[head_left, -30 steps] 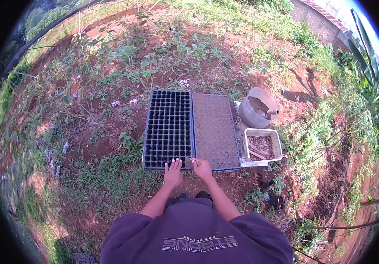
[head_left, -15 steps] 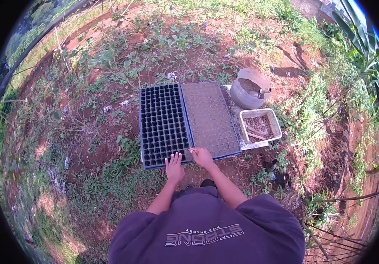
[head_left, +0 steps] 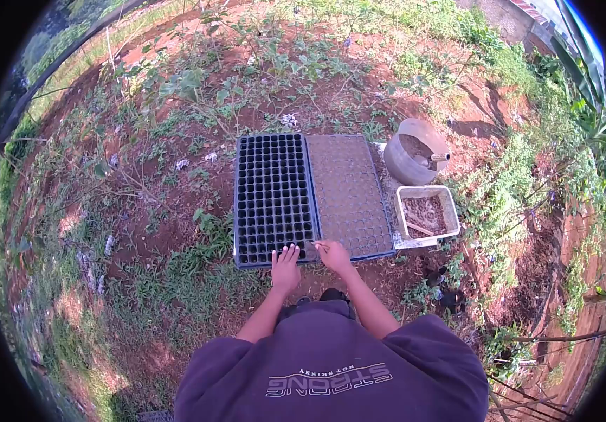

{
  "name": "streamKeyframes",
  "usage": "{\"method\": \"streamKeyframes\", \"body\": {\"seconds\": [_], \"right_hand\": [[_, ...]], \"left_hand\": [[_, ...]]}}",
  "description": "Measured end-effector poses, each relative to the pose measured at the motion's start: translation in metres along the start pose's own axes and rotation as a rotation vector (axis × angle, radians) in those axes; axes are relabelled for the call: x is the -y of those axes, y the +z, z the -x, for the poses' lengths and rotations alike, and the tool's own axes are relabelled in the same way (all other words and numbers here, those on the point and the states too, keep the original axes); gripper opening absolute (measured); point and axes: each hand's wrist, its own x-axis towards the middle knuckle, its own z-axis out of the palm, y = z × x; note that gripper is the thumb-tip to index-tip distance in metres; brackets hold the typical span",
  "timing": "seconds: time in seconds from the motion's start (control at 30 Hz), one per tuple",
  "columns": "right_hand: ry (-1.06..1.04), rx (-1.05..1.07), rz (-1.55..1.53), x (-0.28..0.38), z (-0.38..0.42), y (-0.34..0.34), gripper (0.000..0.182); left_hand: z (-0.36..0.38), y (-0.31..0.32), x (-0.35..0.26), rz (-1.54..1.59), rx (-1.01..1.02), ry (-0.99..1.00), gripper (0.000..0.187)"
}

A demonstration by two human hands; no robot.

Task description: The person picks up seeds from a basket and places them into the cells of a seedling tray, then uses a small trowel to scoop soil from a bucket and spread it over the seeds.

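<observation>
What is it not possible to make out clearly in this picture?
Head view:
Item pinched by the right hand: too small to identify.
Black seedling tray: some near-edge cells hidden by the left hand.
Rectangular tub: its loose contents too small to identify.
Bucket: soil depth hidden by its wall.

Open air over black tray point(head_left: 273, 190) and brown tray point(head_left: 349, 190); tub point(head_left: 403, 167) and basin point(head_left: 452, 211) obstacles on the right.
</observation>
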Motion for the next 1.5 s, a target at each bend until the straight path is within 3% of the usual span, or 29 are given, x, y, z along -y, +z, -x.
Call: {"method": "streamKeyframes", "body": {"seconds": [1.5], "right_hand": [[-0.070,-0.018,-0.030,-0.009,-0.004,0.001,0.022]], "left_hand": [[0.002,-0.004,-0.001,0.030,0.062,-0.022,0.061]]}}
